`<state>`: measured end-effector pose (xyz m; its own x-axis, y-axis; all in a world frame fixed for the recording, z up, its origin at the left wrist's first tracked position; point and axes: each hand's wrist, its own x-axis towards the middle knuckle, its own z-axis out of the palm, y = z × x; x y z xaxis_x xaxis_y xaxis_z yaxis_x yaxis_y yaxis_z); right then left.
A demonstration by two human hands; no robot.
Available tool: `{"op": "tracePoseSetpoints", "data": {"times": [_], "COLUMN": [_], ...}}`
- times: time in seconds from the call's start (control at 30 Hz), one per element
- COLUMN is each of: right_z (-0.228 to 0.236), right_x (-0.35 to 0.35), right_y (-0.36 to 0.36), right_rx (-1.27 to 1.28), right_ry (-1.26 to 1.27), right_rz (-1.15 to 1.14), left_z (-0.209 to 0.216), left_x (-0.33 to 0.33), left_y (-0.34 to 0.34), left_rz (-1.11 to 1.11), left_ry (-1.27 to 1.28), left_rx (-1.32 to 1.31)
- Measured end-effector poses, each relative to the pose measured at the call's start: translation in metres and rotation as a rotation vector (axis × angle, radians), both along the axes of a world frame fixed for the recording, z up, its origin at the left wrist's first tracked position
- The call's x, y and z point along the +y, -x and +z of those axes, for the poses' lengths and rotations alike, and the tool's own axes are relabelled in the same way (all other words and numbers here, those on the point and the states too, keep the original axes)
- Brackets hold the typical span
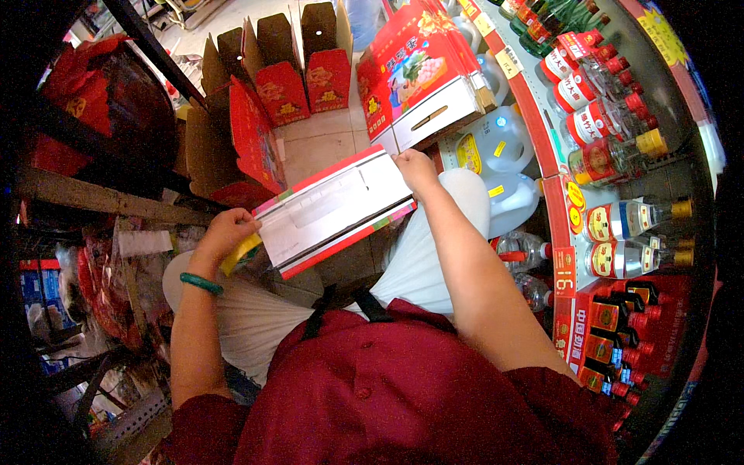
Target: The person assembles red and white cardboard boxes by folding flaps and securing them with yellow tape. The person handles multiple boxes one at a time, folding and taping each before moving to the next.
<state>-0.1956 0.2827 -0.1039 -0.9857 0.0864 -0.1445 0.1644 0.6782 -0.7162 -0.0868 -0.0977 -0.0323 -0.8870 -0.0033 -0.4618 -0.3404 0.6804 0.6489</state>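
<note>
A carton (pixel 341 203) with a white face and red edges is held slanted in front of my knees. My left hand (pixel 229 232) has its fingers closed on the carton's left end. A yellow object (pixel 242 253), too hidden to name, shows beneath that hand, beside the green bangle (pixel 201 283) on my wrist. At the opposite end, my right hand (pixel 416 170) grips the carton's upper right corner. Just past it lies a stack of flat red printed cartons (pixel 415 66). The underside of the held carton is hidden.
Open-topped red cartons (pixel 280 93) stand on the tiled floor ahead. Clear water jugs (pixel 513 203) sit by my right knee, below shelves of glass bottles (pixel 585 116). A metal rack (pixel 101 194) with plastic-wrapped goods is at my left. A red bag (pixel 116 108) is at far left.
</note>
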Motion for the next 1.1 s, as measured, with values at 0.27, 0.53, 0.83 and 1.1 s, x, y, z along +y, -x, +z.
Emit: {"op": "tracePoseSetpoints", "data": {"times": [0.27,0.53,0.83,1.1], "right_z": [-0.008,0.058,0.071,0.054], "right_x": [-0.005,-0.03,-0.13,-0.137], "right_y": [0.0,-0.013,-0.038,-0.034], "right_rx": [-0.179,0.711,0.489,0.307], "right_ry": [-0.134,-0.036,-0.419,-0.6], "right_rz": [0.148,0.09,0.707,0.739], "left_z": [0.0,-0.001,0.0,0.008], "left_x": [-0.015,-0.005,-0.008,-0.003], "left_y": [-0.005,-0.006,-0.006,-0.008], "left_rz": [-0.019,0.02,0.015,-0.083], "left_ry": [0.054,-0.005,-0.054,0.125], "left_rx": [0.012,0.06,0.028,0.031]}}
